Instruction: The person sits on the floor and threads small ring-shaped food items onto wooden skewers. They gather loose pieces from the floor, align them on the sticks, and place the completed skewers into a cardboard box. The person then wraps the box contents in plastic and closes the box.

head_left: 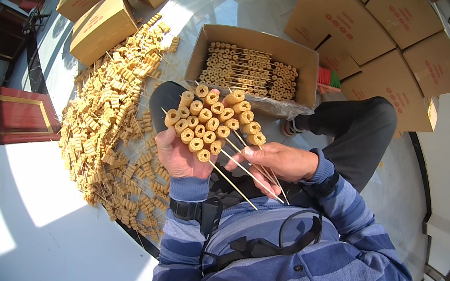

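My left hand (pixel 184 156) is closed around a bundle of skewers (pixel 200 126), each threaded with golden-brown, hollow rolled pieces. Their round ends face up, and a few bare sticks point down toward my lap. Just to the right, my right hand (pixel 288 161) pinches the bare wooden sticks of some skewers (pixel 246 119) whose rolls lean against the bundle. Beyond my hands stands an open cardboard box (pixel 302 69) with rows of the same skewers (pixel 252 70) packed in it, and clear plastic along its near edge.
A large heap of loose skewers (pixel 108 111) covers the floor at the left. Closed cartons (pixel 103 31) stand behind it, and more are stacked (pixel 358 24) at the right. A red and green brush-like thing (pixel 328 79) sits beside the open box. My bent leg (pixel 358 127) lies at right.
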`<state>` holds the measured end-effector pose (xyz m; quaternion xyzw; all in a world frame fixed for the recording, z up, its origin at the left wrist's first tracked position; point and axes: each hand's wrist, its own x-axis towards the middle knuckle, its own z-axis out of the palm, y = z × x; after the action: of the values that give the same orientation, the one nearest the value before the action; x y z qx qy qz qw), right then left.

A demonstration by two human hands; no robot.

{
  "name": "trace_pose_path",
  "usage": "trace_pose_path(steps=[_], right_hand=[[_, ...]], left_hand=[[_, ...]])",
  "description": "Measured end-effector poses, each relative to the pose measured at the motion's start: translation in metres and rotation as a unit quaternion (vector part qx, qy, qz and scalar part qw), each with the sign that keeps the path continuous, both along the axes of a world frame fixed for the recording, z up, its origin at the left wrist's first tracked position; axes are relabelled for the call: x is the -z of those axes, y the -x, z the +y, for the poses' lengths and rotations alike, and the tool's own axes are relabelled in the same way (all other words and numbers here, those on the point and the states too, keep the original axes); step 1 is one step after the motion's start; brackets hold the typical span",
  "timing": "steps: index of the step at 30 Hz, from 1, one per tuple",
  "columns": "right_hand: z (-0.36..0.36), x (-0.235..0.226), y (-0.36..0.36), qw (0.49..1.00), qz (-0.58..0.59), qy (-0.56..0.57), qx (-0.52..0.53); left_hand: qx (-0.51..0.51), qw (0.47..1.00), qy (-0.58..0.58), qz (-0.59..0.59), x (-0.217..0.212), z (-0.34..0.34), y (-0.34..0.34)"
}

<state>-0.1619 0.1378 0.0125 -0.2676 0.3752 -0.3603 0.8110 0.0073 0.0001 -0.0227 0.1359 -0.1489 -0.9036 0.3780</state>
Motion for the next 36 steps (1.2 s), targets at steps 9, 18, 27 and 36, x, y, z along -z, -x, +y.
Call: trace_pose_path(steps=[9,18,27,36], right_hand=[[-0.002,0.004,0.002,0.983,0.158,0.017,0.087],[-0.015,-0.002,0.032,0.989,0.139,0.045,-0.026],[-0.009,0.006,0.042,0.996,-0.014,0.009,-0.083],[-0.001,0.027,0.047,0.994,-0.012,0.000,-0.112]], left_hand=[[0.035,0.999,0.007,0.016,0.007,-0.001,-0.002],[0.036,0.997,-0.046,0.044,0.008,0.006,0.007],[0.063,0.997,-0.031,0.010,-0.002,0.014,0.018],[0.164,0.983,-0.036,0.073,0.002,0.025,0.036]])
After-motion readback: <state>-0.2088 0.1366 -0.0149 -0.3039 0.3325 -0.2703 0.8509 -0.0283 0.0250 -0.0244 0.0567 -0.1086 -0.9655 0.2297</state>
